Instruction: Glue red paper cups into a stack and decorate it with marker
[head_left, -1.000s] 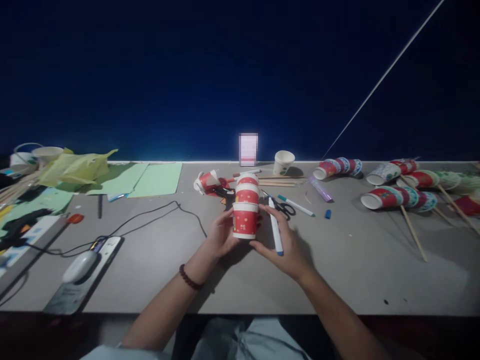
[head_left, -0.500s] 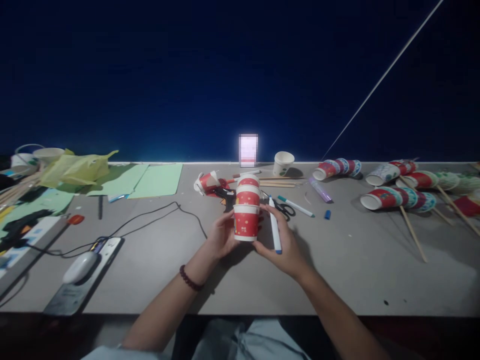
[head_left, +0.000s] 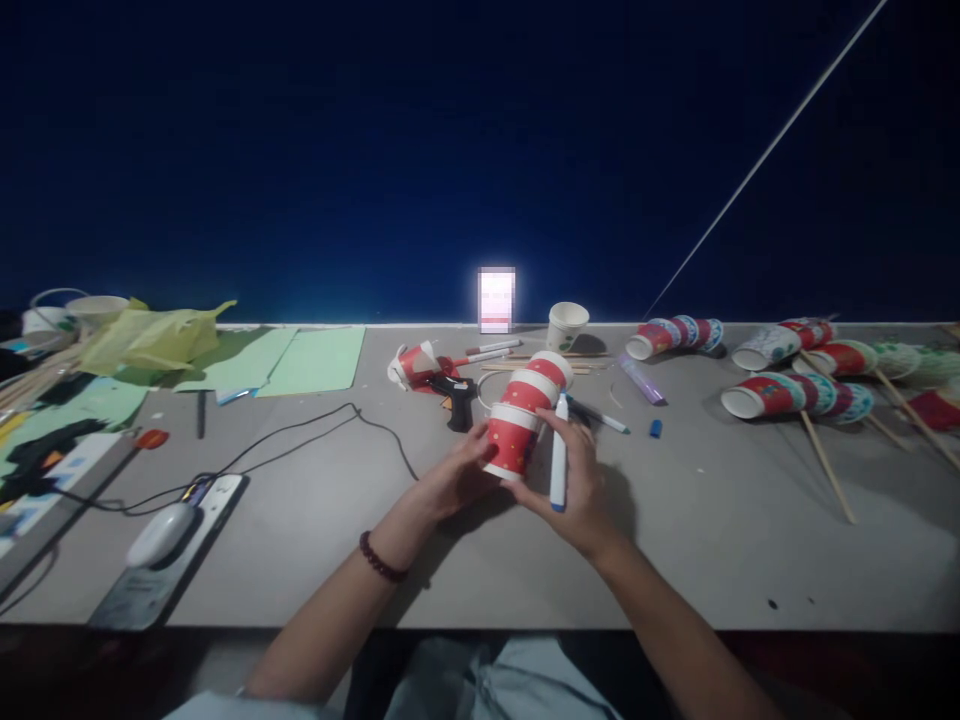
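Note:
Between my hands is a chain of red paper cups (head_left: 513, 438) with white rims, joined one behind another and tilted with the far end to the right. My left hand (head_left: 459, 474) closes on the near cup from the left. My right hand (head_left: 574, 490) grips the same cup from the right, and a white marker (head_left: 559, 460) with a blue end is tucked in its fingers. Just beyond the left hand lies a black glue gun (head_left: 454, 400). A cut red cup (head_left: 417, 366) is behind the glue gun. Scissors behind the right hand are mostly hidden.
More cup chains (head_left: 795, 398), some on wooden sticks, lie at the right. A white cup (head_left: 568, 326) stands at the back near a lit screen (head_left: 496, 300). Green paper (head_left: 315, 362), a power strip (head_left: 60, 495) with cables and a phone (head_left: 142, 590) occupy the left.
The cup chain has swung its far end to the right and turned in my hands, showing another side. The glue gun is now more exposed, and the scissors are more covered.

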